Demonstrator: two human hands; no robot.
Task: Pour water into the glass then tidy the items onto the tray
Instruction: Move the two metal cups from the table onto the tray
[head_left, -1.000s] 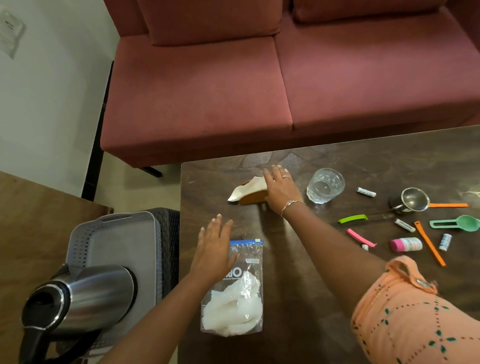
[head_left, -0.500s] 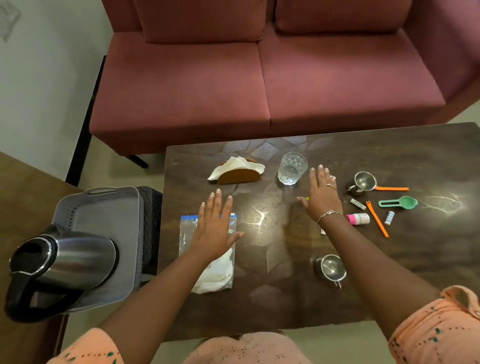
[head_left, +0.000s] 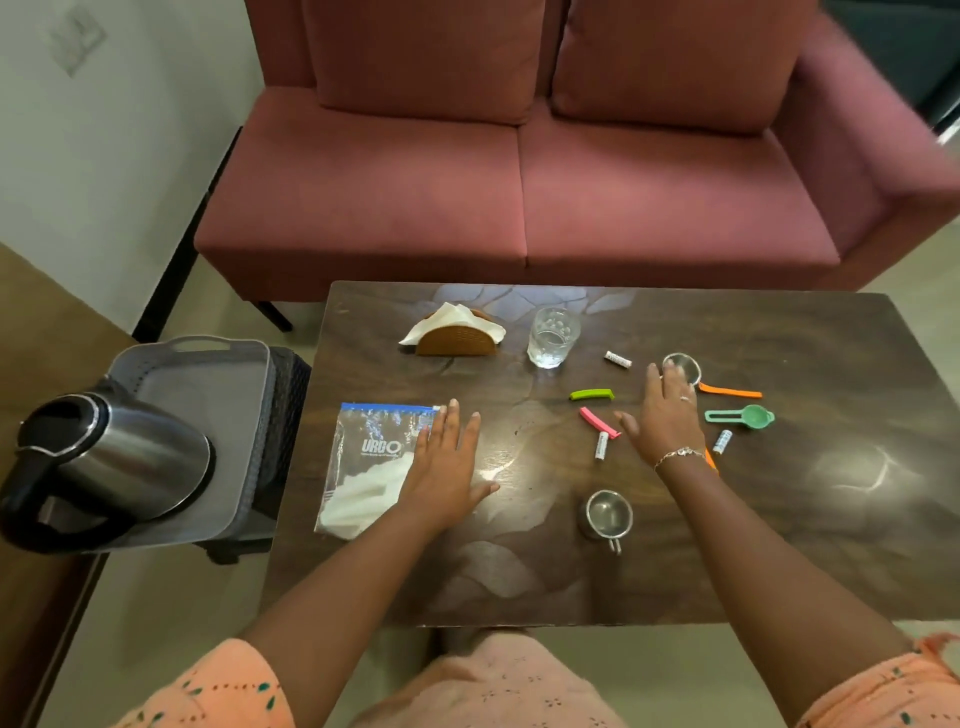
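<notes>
A clear glass (head_left: 553, 336) stands at the back of the dark wooden table (head_left: 779, 519). A steel kettle (head_left: 104, 462) sits on a grey tray (head_left: 208, 374) to the left of the table. My left hand (head_left: 447, 467) lies flat, fingers straight, over the right edge of a zip bag (head_left: 363, 462) holding white material. My right hand (head_left: 665, 421) rests open and flat among small items, its fingertips by a steel cup with an orange handle (head_left: 685, 366). A second steel cup (head_left: 607, 514) stands nearer me.
A napkin holder (head_left: 457, 338) stands left of the glass. Green clip (head_left: 591, 395), pink clip (head_left: 597, 422), green scoop (head_left: 743, 417) and several small white tubes lie scattered by my right hand. A red sofa (head_left: 519, 182) stands behind the table.
My right hand has left the napkin holder and moved right to lie among the small items. The view has pulled back. My left hand stays on the bag.
</notes>
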